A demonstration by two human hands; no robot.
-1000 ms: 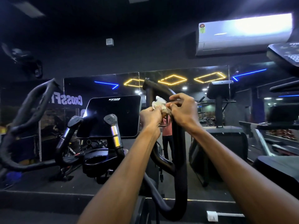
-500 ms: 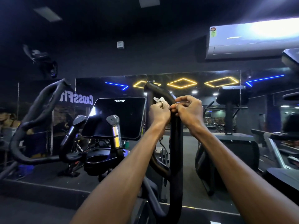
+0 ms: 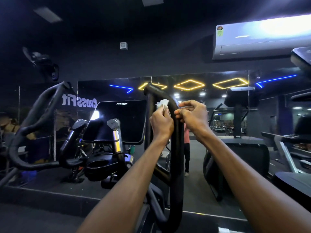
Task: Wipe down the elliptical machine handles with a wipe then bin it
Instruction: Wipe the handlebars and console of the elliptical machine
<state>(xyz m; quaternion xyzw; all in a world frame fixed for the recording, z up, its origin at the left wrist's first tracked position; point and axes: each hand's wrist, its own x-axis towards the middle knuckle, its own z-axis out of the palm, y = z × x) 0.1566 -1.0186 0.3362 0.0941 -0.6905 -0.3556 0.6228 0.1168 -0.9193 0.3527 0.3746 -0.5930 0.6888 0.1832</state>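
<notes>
A crumpled white wipe (image 3: 162,103) sticks up out of my left hand (image 3: 161,122), which grips it against the left side of the elliptical's black right handle (image 3: 176,148). My right hand (image 3: 193,115) is on the other side of that looped handle with its fingers curled at the bar; what they pinch is too small to tell. The black left handle (image 3: 38,115) curves up at the far left, untouched. No bin is in view.
The machine's dark console screen (image 3: 121,121) and two short grips with silver sensors (image 3: 116,137) stand left of my hands. A wall mirror behind reflects a person (image 3: 186,148). Other gym machines (image 3: 242,132) stand to the right, and an air conditioner (image 3: 262,39) hangs above.
My hands have drawn slightly apart on either side of the right handle. The wipe now shows more above my left hand. The camera view shifted a little.
</notes>
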